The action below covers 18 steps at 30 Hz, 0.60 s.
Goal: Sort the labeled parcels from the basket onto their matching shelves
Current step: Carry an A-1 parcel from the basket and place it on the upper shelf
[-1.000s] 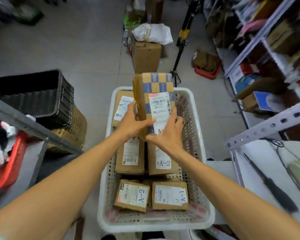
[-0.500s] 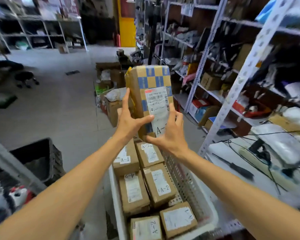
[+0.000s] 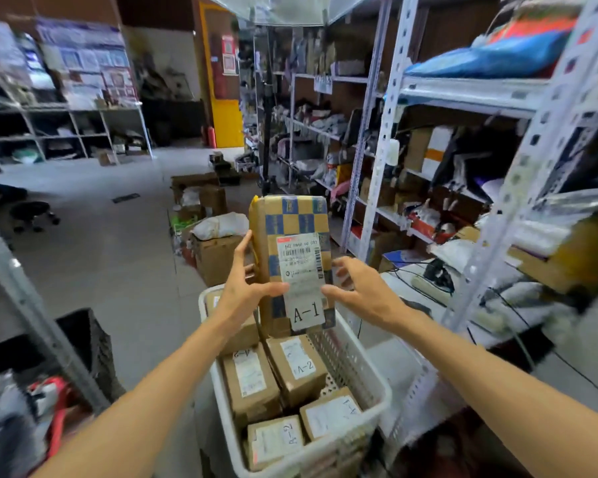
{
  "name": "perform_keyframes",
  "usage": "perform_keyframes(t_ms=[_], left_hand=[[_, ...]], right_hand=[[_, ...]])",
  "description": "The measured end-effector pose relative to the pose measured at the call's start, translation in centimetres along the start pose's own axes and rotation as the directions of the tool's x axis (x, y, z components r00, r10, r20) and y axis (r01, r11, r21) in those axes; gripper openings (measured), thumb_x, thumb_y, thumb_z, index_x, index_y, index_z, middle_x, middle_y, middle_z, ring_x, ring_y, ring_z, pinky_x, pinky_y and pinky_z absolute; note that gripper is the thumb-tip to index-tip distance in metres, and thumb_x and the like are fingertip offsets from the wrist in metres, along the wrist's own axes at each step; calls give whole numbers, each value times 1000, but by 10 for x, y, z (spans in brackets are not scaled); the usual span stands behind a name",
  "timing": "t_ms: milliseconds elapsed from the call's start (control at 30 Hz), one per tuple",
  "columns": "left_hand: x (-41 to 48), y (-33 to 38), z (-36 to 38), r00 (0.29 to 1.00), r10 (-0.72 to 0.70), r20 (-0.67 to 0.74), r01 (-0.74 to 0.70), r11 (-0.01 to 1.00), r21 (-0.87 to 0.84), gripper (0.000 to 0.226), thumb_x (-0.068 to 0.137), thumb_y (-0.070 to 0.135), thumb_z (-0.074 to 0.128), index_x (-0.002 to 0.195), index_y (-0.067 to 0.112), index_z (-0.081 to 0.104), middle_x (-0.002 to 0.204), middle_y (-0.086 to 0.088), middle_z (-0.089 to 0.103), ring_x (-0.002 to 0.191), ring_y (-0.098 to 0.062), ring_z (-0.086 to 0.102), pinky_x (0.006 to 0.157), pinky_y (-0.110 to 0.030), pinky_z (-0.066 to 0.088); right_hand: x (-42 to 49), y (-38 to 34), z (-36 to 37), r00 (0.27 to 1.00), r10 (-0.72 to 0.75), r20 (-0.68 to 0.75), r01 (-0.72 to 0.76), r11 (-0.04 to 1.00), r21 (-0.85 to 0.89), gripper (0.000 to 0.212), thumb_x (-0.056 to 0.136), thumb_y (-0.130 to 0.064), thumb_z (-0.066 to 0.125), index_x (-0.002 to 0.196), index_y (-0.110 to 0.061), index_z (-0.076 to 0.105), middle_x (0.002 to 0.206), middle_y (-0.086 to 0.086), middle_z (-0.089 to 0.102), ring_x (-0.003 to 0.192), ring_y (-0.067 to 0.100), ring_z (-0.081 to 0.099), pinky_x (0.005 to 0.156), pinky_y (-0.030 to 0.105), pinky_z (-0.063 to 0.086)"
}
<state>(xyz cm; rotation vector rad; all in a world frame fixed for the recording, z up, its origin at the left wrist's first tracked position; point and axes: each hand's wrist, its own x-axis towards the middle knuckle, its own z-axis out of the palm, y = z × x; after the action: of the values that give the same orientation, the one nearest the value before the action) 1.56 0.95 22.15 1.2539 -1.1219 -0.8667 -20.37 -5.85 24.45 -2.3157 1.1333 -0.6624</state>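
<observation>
The left hand [image 3: 244, 288] gripped the checked parcel [image 3: 292, 257] along its left edge, thumb laid across the front just below the barcode and fingers wrapped behind. The right hand [image 3: 359, 291] was at the parcel's right edge, its thumb tip touching the white label [image 3: 302, 281] while the fingers stood spread and partly loose beside and behind the box; whether they pressed on the back could not be told. The parcel stood upright, held in the air above the far end of the basket [image 3: 356, 374], its label facing the camera and marked A-1 at the bottom.

Below the hands, the white perforated basket held more brown parcels lying flat. One labelled A-2 [image 3: 297, 365] lay just under the raised parcel, with another brown box [image 3: 249, 381] touching it on the left. Nearer the camera lay a second A-2 box [image 3: 275, 439] and an A-1 box [image 3: 332, 414], side by side.

To the right rose a white metal shelf rack [image 3: 384, 139] crowded with boxes, bags and cables, and a blue bag [image 3: 491, 56] lay on its upper level. On the floor beyond the basket stood an open cardboard box [image 3: 214, 257] with a white bag [image 3: 221, 224] on top. A black crate [image 3: 94, 346] sat at the left behind a grey shelf post [image 3: 35, 315]. Farther back a yellow door [image 3: 227, 122] showed, though that part was blurred.
</observation>
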Motion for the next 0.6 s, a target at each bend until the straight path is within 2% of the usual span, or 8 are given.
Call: perform_keyframes(t_ms=[100,167,200,267,333,400,467,600], left_hand=[[-35,1,33,996,-28,84,29,1000,-6,116,51,20,88,140,50,22,120,10,52,104,3,50,77,-23,46],[-53,-1,58,988,-49,149,53,998,-21,116,51,14,88,141,47,23,124,2,54,109,-7,55,85,-34,51],[-63,0,75,980,-59,192,66,997,-28,117,50,12,88,142,45,24,124,-1,56,107,-9,58,85,-36,52],[-81,0,111,955,-68,290,77,997,-20,120,48,10,89,143,43,23,117,-1,61,96,-2,65,79,-30,55],[-95,1,147,925,-65,375,87,995,-43,117,49,12,88,143,43,24,114,-4,65,95,-7,67,75,-29,57],[-109,4,187,893,-41,448,91,992,-91,114,45,15,87,138,45,29,109,-2,68,98,-14,67,72,-28,56],[-121,10,229,861,-21,508,90,990,-111,111,47,14,86,136,48,30,109,2,66,101,-15,64,72,-30,55],[-148,29,314,733,48,678,85,983,-161,105,61,-5,82,137,48,31,105,-1,68,94,-14,69,62,-27,56]], right_hand=[[-59,9,-21,981,-31,194,38,999,-30,66,72,-49,67,129,-24,47,113,-8,57,92,0,53,76,17,47],[-97,14,-34,974,-35,225,45,998,-41,62,66,-51,64,123,-35,44,104,-22,51,92,-12,52,71,5,41],[-118,20,-43,976,-3,218,16,998,-56,60,66,-50,64,120,-35,45,103,-22,51,92,-12,52,72,4,40],[-159,35,-64,976,109,189,-90,990,-108,62,68,-52,64,122,-24,52,109,-9,59,94,4,57,77,17,46],[-193,54,-87,965,218,147,-194,968,-160,44,76,-42,69,113,-21,57,104,0,63,89,16,58,71,20,46],[-232,71,-112,950,304,74,-285,937,-200,27,83,-25,68,106,-13,61,101,5,66,85,17,58,66,16,44],[-272,82,-136,920,391,-12,-384,899,-211,30,83,-19,67,110,-6,63,98,3,67,86,19,60,73,24,48],[-359,95,-170,822,554,-135,-569,810,-143,38,84,-29,69,117,-11,62,94,-5,61,87,17,60,70,19,45]])
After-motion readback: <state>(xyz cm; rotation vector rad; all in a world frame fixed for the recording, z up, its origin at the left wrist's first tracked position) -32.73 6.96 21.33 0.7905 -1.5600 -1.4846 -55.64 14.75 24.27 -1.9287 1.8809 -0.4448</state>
